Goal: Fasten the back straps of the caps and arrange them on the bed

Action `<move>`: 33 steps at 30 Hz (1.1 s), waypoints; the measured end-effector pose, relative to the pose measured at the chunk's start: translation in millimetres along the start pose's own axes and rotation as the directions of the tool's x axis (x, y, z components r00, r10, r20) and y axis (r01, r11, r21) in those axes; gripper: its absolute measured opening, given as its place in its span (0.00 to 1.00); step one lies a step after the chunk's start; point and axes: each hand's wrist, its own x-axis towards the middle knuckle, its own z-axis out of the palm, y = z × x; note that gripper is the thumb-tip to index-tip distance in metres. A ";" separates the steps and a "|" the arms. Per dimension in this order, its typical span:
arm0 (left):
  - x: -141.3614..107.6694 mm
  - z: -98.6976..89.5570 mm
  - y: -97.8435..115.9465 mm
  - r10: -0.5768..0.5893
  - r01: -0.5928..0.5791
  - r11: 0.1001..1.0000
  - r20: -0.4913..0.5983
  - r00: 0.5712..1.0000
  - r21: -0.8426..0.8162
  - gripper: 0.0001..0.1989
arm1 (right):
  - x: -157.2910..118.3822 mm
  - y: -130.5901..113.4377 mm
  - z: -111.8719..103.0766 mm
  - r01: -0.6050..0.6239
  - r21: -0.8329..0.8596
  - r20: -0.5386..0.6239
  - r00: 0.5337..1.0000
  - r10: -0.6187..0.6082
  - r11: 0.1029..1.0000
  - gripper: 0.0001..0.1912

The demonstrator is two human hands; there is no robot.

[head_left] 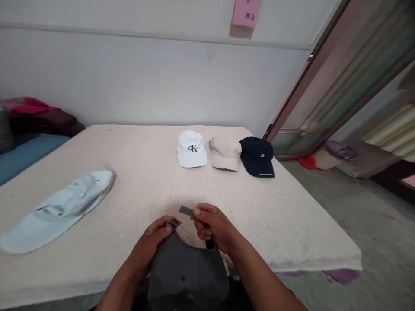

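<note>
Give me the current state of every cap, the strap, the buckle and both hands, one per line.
Gray cap: held, back strap undone
Strap: out of the buckle, end free
Buckle: unthreaded
Left hand: pinching the buckle
Right hand: gripping the strap
White cap, beige cap, navy cap: upright, brims toward the person
Light blue cap: lying collapsed

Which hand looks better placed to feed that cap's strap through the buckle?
Probably the right hand: it pinches the grey strap, whose free end points left, near the buckle. The left hand grips the dark grey cap at the buckle.
</note>
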 end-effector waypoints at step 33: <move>0.8 -3.7 -9.0 -0.044 0.044 0.999 0.075 0.996 -0.003 0.05 | 3.2 6.9 0.0 -0.116 -0.182 0.104 0.985 0.137 0.976 0.07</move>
